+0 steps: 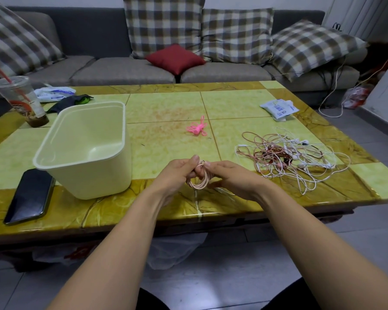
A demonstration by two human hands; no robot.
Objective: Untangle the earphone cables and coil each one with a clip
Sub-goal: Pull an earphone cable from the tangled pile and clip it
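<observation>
Both our forearms come up from the bottom of the frame and meet just below centre. There our left hand (pixel 177 173) and right hand (pixel 231 177) pinch a small coil of pale pink earphone cable (pixel 198 184) between them, just above the near part of the tabletop (pixel 166 104). Left fingers are curled through the loops, and the right thumb and fingertip nip the top of the bundle. Whether a loose end is tucked in there, we can't tell, it's too small.

Handling-wise we'd guess this stuff is super light, thin and floppy, and springy enough that the loops pop open if the pinch slackens. So grab across all the loops at one spot, not a single strand, and go easy near any earbud or plug joints, which are probably the weak bits.

Up from the coil, around mid-frame, sits a little heap of bright pink clips (pixel 197 128), well apart from our hands. Off to the right lies the tangle (pixel 293 157), white and pink cables knotted together. Left of centre is a cream plastic tub (pixel 83 148), with a dark phone (pixel 29 195) just beside it at lower left and a drink cup (pixel 18 99) at upper left.
</observation>
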